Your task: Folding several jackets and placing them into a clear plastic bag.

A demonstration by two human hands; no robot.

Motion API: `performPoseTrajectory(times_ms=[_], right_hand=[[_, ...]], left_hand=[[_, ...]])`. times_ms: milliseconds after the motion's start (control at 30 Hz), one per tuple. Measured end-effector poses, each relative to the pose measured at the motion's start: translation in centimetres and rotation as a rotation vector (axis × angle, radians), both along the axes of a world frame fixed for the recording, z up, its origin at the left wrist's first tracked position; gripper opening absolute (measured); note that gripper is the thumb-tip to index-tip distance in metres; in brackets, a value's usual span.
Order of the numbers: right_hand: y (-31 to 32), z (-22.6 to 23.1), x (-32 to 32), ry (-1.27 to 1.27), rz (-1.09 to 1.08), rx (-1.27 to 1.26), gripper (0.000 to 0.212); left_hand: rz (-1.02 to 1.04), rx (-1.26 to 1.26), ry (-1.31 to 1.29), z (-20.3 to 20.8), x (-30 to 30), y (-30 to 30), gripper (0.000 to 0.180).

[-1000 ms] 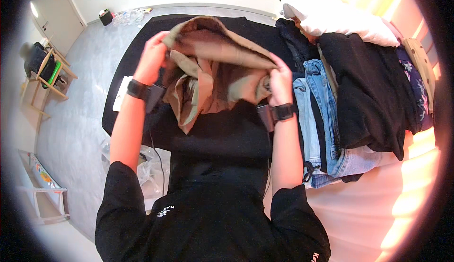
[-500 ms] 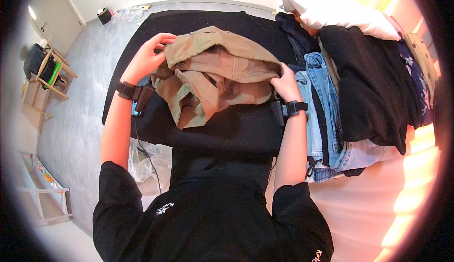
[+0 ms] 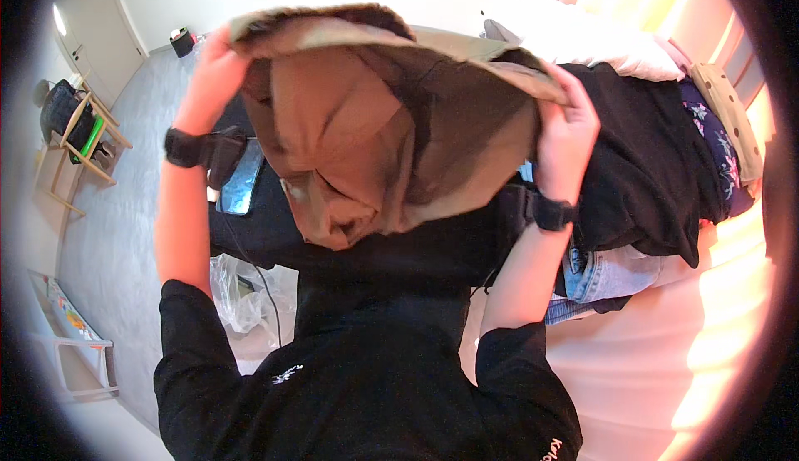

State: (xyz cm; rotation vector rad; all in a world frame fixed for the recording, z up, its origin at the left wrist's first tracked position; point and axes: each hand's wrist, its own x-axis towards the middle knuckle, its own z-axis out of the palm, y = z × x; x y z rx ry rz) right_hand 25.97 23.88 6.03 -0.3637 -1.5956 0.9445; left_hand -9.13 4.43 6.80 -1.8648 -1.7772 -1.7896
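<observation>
A khaki camouflage garment (image 3: 333, 120) hangs raised over a black-covered surface (image 3: 416, 249). Its upper edge, which looks like a waistband, is stretched wide between my hands, and its lower part droops in bunched folds. At the left end of that edge, my left hand (image 3: 215, 78) is closed on the cloth, its fingertips partly hidden. My right hand (image 3: 568, 124) pinches the opposite end, thumb and fingers round the fabric. Whether the garment is trousers or shorts I cannot make out. A phone-like device (image 3: 240, 180) with a glossy screen shows beside my left wrist.
To the right lie a black garment (image 3: 641, 161), folded blue jeans (image 3: 616, 271), a flowered dark cloth (image 3: 714, 141) and a white pillow (image 3: 583, 37). A clear plastic bag (image 3: 250, 294) is below my left forearm. A wooden chair (image 3: 83, 124) stands far left.
Both hands have lifted the garment off the black surface and moved farther apart. Its edge is now spread taut, and the right hand has risen in front of the clothes pile.
</observation>
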Motion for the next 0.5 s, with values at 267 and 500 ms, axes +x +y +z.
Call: performPoseTrajectory(times_ms=[267, 500], right_hand=[[-6.6, 5.8, 7.3, 0.123, -0.02, 0.235, 0.046], [-1.4, 8.8, 0.2, -0.645, 0.278, 0.093, 0.041]], left_hand=[[0.063, 0.302, -0.393, 8.4, 11.2, -8.6, 0.038], [-0.016, -0.41, 0.144, 8.7, 1.7, -4.4, 0.036]])
